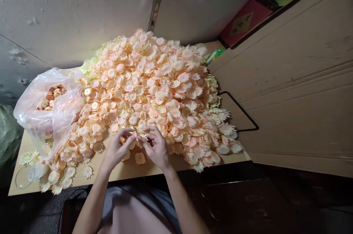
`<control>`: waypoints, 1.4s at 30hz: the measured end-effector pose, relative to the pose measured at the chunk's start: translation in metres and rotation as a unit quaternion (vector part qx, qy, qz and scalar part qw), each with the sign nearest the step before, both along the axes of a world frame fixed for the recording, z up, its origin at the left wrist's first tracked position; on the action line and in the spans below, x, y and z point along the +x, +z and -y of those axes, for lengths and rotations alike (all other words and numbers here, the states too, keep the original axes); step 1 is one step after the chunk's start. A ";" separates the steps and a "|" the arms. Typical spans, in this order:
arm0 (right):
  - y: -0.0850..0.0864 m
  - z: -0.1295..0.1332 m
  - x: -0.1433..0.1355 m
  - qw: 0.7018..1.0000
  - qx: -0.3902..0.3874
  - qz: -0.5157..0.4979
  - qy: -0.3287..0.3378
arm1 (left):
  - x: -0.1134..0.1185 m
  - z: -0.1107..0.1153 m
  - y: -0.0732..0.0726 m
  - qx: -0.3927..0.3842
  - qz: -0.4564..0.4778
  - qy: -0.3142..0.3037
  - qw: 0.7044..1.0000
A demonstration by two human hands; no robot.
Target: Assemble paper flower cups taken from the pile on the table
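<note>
My left hand (pixel 118 148) and my right hand (pixel 156 148) meet at the front of a large heap of pale pink and cream artificial flower pieces (pixel 149 79). Thumbs and fingers of both hands pinch a small artificial flower (pixel 138 135), partly covered by the fingertips. Just below it, a single flower piece (pixel 139 158) lies flat on the tan tabletop (pixel 118 177). Another loose flower (pixel 87 172) rests left of my left wrist. The pieces have jagged, red-tinged petal edges.
A translucent plastic bag (pixel 64 109) with small peach-coloured pieces stands at the left. Near the front left corner lies a clear round container (pixel 24 177). A cardboard sheet (pixel 289 90) with a black wire handle (pixel 244 110) flanks the right; a red box (pixel 245 22) sits behind it.
</note>
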State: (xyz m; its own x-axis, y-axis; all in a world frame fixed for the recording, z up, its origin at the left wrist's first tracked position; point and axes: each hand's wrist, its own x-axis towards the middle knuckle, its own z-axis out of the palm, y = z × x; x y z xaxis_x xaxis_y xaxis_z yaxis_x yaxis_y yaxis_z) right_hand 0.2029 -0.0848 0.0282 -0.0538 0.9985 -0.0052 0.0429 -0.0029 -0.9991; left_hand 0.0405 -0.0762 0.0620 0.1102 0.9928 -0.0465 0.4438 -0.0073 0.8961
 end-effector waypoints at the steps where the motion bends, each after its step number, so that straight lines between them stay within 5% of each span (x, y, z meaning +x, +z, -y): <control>1: 0.000 0.000 0.000 1.000 -0.003 -0.005 0.004 | 0.004 0.002 -0.002 -0.015 0.017 -0.023 0.999; 8: -0.004 0.001 -0.005 0.994 -0.070 -0.090 -0.002 | 0.004 0.000 -0.015 -0.060 0.086 -0.005 0.994; 14: -0.010 -0.002 0.004 0.995 -0.055 -0.066 -0.060 | -0.013 -0.007 -0.010 -0.021 0.057 0.164 0.985; 21: 0.003 -0.016 0.008 0.971 0.134 0.175 -0.092 | -0.015 0.000 -0.014 -0.019 0.065 0.114 0.991; 26: 0.005 -0.008 -0.005 1.000 -0.006 0.011 0.029 | -0.012 0.005 -0.008 0.006 0.042 0.079 0.996; 29: 0.001 -0.005 -0.009 0.995 -0.074 -0.058 -0.015 | -0.013 0.005 0.001 0.019 0.019 0.055 0.998; 36: -0.001 -0.006 -0.009 0.999 0.003 -0.030 -0.033 | -0.012 0.005 -0.001 -0.024 0.030 -0.007 0.999; 42: 0.002 0.000 -0.014 0.996 -0.057 -0.072 0.001 | -0.007 0.006 -0.008 -0.039 0.077 -0.025 0.996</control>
